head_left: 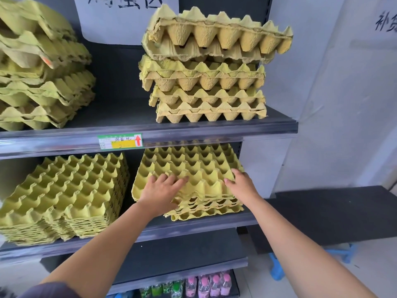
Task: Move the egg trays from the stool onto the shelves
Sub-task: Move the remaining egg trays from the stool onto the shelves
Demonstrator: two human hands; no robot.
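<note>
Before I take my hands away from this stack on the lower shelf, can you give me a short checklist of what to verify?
1. Both hands on the top tray: left hand flat on it, right hand at its right edge. Ok.
2. Lower right stack aligned: bottom trays stick out toward the front. Not ok.
3. Stack fully on the lower shelf: front edge near the lip. Cannot tell.
4. Upper right stack above is steady: top trays tilted and offset. Not ok.
5. Lower left stack clear of this one: gap between. Ok.
</note>
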